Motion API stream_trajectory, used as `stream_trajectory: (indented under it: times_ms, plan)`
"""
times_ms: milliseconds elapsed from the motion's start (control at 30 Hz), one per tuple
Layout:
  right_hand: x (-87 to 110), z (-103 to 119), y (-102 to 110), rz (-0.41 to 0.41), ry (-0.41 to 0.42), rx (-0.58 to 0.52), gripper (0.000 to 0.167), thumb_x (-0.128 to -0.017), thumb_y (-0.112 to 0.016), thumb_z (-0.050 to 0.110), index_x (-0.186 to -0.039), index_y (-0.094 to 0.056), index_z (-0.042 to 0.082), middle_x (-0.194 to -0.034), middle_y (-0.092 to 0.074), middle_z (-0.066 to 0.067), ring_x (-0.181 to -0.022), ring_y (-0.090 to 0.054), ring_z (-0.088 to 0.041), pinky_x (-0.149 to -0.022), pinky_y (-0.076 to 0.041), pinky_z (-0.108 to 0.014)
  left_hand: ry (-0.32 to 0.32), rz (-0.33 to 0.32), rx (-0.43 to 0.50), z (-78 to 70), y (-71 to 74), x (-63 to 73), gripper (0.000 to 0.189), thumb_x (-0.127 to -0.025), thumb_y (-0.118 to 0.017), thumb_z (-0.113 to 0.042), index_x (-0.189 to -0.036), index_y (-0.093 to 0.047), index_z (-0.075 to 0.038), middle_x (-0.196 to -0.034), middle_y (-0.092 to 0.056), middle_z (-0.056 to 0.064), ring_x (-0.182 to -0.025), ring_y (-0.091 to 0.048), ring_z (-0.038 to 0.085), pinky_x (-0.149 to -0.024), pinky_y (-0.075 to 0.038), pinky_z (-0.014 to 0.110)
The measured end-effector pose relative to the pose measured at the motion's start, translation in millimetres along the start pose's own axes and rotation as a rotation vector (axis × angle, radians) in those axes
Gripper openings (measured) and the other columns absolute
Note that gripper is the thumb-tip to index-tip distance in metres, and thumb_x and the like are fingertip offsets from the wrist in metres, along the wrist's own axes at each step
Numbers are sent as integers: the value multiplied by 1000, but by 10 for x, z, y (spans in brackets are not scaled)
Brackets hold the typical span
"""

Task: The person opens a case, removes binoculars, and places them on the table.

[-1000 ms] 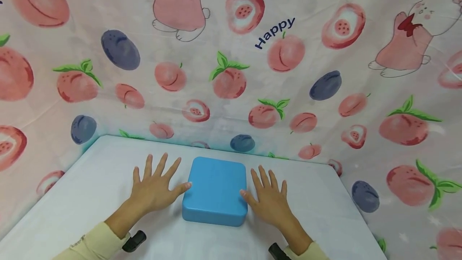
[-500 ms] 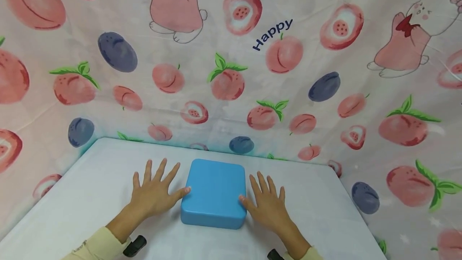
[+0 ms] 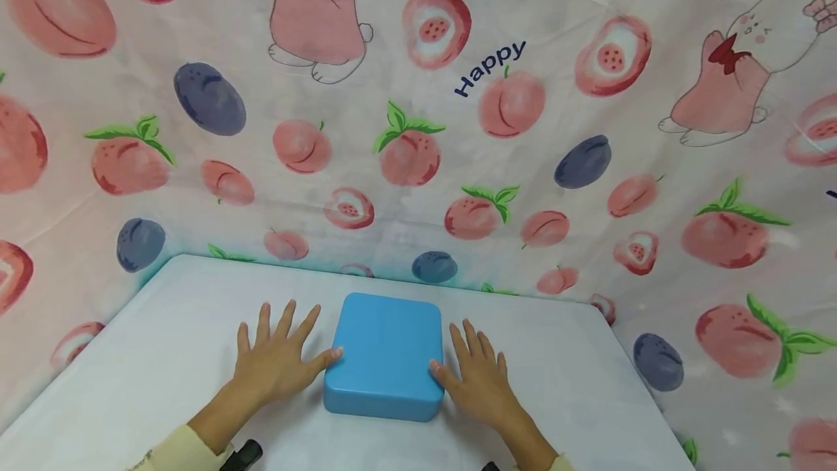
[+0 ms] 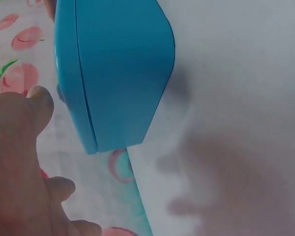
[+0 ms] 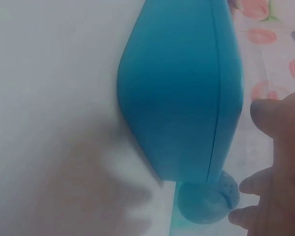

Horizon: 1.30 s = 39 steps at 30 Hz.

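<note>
A blue box (image 3: 384, 347) with rounded corners lies flat on the white table. Both wrist views show a thin seam along its side, like a lid's edge. My left hand (image 3: 275, 362) hovers at its left, fingers straight and spread. In the head view its thumb overlaps the box's left edge, while the left wrist view shows a gap between thumb (image 4: 41, 108) and box. My right hand (image 3: 480, 376) mirrors it on the right side, fingers extended. A gap also separates the right thumb (image 5: 265, 117) from the box in the right wrist view. Neither hand holds anything. The box's inside is hidden.
The white table (image 3: 196, 340) reaches back to a cloth backdrop (image 3: 366, 107) printed with peaches, plums and rabbits. The cloth also hangs along the left and right sides. Shadows of the hands fall on the tabletop beside the box.
The head view has shifted slightly, so box, hands and backdrop sit a little lower and further left in it. The hands keep about the same place beside the box.
</note>
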State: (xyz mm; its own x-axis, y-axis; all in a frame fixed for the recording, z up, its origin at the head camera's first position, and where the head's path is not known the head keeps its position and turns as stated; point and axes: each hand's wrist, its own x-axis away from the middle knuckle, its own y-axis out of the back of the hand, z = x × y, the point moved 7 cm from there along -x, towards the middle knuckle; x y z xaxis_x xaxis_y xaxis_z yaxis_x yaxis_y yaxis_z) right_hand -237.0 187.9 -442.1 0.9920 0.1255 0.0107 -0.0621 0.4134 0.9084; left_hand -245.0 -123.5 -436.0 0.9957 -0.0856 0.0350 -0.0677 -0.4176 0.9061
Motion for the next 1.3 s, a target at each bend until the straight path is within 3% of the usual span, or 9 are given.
stream_trajectory:
  times_ms: [200,400,533,633,800,967,1300]
  plan:
    - [4,12,-65,24,7,-195,84,-102,-55,60,-165,-30,11,-174,-20,-20,-158,-18,-54,-115,-20,-85,20,28,81,-19,-44,-22,102,-91,-50,-83,-166,-29,-17,-170,-18,32,-154,0,65,-116,-1,86]
    - [-12,-8,-135,72,-82,-372,83,-102,-55,59,-166,-28,13,-175,-16,-20,-159,-13,-53,-116,-17,-84,28,79,184,-67,-70,-21,99,-95,-52,-76,-166,-26,-12,-167,-21,36,-152,-4,68,-116,-8,86]
    - [-35,-12,-154,86,-156,-509,81,-103,-56,56,-166,-26,16,-175,-15,-21,-159,-11,-53,-119,-15,-81,34,143,303,-106,-81,-33,99,-96,-54,-73,-167,-23,-11,-167,-22,35,-153,-7,66,-114,-15,86]
    - [-41,-8,-147,87,-188,-589,79,-103,-57,53,-166,-27,17,-173,-20,-21,-158,-18,-53,-118,-22,-80,77,205,431,-111,-101,-48,100,-96,-56,-71,-167,-20,-12,-168,-24,34,-154,-15,62,-113,-25,84]
    - [-58,-11,-129,63,-202,-654,80,-101,-64,47,-164,-31,12,-166,-37,-21,-148,-40,-48,-112,-40,-73,154,243,615,-102,-121,-78,99,-96,-62,-64,-167,-21,-9,-167,-27,33,-152,-27,59,-111,-35,79]
    - [-64,-29,-152,57,-206,-718,78,-99,-70,35,-162,-35,6,-157,-47,-22,-135,-53,-40,-105,-54,-55,203,230,731,-111,-149,-72,91,-97,-67,-54,-164,-27,-7,-163,-34,34,-149,-35,58,-111,-39,76]
    - [-141,-48,-141,21,-219,-796,70,-97,-73,21,-156,-43,2,-131,-55,-18,-114,-60,-26,-92,-57,-39,253,226,878,-117,-184,-110,81,-99,-70,-42,-162,-32,-7,-157,-45,33,-138,-52,53,-103,-56,61]
